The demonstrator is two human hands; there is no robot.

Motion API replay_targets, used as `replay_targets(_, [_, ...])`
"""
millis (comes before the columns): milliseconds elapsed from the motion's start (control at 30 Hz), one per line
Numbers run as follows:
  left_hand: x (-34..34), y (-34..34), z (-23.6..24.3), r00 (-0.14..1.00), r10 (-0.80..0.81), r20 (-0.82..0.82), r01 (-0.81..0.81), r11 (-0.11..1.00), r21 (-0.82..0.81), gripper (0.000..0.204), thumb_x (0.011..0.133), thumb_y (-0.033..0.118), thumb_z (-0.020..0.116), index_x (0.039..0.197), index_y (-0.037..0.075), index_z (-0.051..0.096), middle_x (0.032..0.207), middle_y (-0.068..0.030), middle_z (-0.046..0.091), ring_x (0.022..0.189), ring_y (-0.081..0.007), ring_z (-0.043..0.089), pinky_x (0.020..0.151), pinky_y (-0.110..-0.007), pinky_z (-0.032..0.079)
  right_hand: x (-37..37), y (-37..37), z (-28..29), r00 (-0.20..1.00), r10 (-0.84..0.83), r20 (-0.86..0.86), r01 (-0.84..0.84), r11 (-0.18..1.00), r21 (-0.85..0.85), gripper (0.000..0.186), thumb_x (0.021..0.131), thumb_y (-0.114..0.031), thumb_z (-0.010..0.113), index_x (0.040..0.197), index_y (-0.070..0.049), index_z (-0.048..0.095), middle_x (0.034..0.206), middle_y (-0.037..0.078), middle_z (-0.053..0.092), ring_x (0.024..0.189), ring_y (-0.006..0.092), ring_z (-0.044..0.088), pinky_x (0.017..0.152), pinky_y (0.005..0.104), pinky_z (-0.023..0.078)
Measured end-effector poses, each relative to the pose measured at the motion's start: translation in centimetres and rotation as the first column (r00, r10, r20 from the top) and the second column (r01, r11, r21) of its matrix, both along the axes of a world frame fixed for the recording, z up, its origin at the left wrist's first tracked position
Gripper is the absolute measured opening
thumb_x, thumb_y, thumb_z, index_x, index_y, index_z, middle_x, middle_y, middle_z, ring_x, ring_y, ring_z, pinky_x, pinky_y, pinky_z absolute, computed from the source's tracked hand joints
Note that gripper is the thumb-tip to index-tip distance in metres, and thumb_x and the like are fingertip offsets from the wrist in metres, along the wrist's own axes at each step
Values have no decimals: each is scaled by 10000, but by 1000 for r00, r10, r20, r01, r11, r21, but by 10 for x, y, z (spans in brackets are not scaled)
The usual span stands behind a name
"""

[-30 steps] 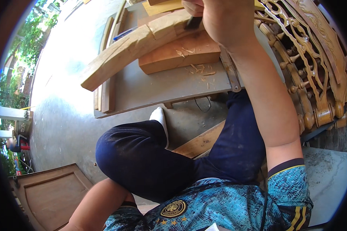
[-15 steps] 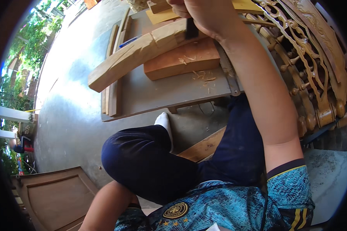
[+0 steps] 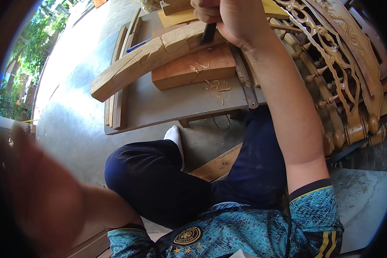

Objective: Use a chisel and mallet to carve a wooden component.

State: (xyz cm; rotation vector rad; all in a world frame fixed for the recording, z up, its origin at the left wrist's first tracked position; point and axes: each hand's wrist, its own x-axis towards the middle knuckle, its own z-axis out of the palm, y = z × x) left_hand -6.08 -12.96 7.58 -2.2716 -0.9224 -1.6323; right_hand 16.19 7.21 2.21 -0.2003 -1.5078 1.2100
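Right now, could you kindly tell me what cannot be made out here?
In the head view:
Bare left hand: blurred, so its fingers and anything held are unclear.
Dark, flat tool: upper part hidden by the bare right hand, itself cut off by the top edge.
Curved, pale wooden piece: right end hidden behind the right hand.

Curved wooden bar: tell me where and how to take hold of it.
Grip the curved wooden bar by its left end, probably best from the left: that end juts past the reddish block, while the right hand holds a dark tool at the bar farther right.
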Motion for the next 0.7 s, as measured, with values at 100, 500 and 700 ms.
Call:
replay_targets(100, [10,75,-44,884,282,-374,-373,907,-198,522,952,420,682,1290,24,649,1237,-121,673,1183,-256,628,1029,-384,477,0,3,-1,994,-12,-109,-4,991,-137,206,959,-238,683,842,-160,532,577,-54,430,439,61,326,414,246,294])
replay_targets(500, [45,106,-79,756,339,-560,-572,758,-312,537,913,541,692,1060,26,712,912,-154,675,878,-366,707,766,-461,569,27,1,-20,883,-243,-400,143,954,-265,315,951,-273,626,771,-181,384,569,-49,261,472,96,146,466,291,156])
replay_targets(700, [54,100,-79,753,368,-546,-587,750,-305,496,910,483,724,1036,3,716,877,-180,681,850,-361,714,744,-458,567,24,9,-28,811,-307,-498,96,909,-405,354,970,-266,602,708,-196,375,528,-63,287,440,92,187,418,295,180])
